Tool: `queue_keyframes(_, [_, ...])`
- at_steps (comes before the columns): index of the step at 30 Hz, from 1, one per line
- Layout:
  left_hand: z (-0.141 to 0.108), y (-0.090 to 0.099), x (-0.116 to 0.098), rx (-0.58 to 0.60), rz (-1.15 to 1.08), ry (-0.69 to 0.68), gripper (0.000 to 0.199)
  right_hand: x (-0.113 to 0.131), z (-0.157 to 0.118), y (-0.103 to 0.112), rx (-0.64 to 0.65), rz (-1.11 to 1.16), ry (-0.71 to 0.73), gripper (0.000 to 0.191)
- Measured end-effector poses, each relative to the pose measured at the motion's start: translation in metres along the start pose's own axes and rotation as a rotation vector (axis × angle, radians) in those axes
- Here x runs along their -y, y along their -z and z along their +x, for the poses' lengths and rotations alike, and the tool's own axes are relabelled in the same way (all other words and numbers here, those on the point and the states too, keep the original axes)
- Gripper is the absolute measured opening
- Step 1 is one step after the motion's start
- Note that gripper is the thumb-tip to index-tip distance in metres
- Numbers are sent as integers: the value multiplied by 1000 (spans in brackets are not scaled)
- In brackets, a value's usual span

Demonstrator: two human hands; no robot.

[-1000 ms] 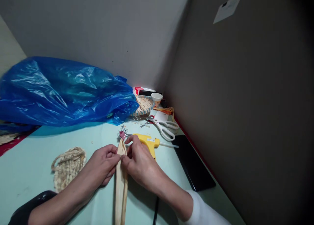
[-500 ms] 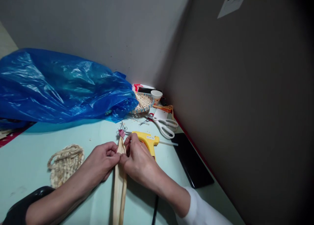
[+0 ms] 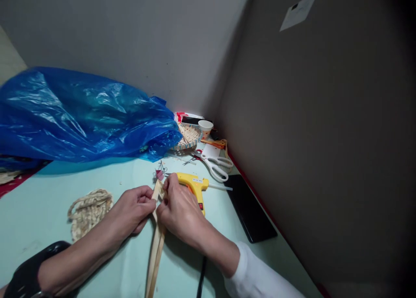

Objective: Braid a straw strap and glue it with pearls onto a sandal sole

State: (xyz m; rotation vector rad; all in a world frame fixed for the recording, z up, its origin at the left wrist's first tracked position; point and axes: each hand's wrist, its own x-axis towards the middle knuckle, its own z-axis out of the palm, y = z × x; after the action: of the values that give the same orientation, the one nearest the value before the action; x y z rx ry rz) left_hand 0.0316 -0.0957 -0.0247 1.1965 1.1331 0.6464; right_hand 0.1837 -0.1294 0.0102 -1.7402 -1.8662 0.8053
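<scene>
Long pale strips of flat dried plant fibre [image 3: 156, 246] run from the table's near edge up to a pink binder clip [image 3: 159, 174], which grips their far end. My left hand [image 3: 138, 207] pinches a strip on the left side, just below the clip. Opposite it, my right hand [image 3: 180, 207] has its fingers closed on the right-hand strips; its fingertips are partly hidden. A small gap shows between the strips, between the two hands. Close behind my right hand lies a yellow glue gun [image 3: 193, 182] with a glue stick out of its back.
A braided fibre piece with a loop [image 3: 91, 211] lies left of my forearm. White-handled scissors [image 3: 216, 168], a woven basket [image 3: 190, 135], a paper cup [image 3: 206, 128] and a black tablet-like slab [image 3: 251, 209] sit to the right. A big blue plastic bag [image 3: 81, 116] fills the back left.
My hands have drawn the strips apart below the clip, so a gap now shows between them. The camera view has shifted slightly.
</scene>
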Motion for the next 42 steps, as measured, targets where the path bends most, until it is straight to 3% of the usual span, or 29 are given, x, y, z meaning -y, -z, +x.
queue_keyframes(6, [-6,-2,-7,-12,-50,23,27,-5,0,10,52,73,-4,21])
queue_keyframes(12, [-16,-6,-14,-77,-213,32,32,-7,2,17,59,122,-38,24])
queue_keyframes(17, [-20,-5,-18,-118,-279,4,24,-5,0,17,40,115,-36,26])
queue_keyframes(22, [-20,-4,-19,-107,-374,-6,20,-4,-4,15,23,88,-43,26])
queue_keyframes(27, [-15,4,-13,-25,-446,105,23,-6,-6,18,21,64,-17,17])
queue_keyframes(30, [-16,14,-12,9,-422,144,24,-10,-6,20,43,68,-2,4])
queue_keyframes(35, [-15,26,-19,78,-291,161,21,-17,-4,24,102,76,16,21])
queue_keyframes(42, [-9,34,-28,121,-151,170,25,-25,-1,36,197,123,43,25])
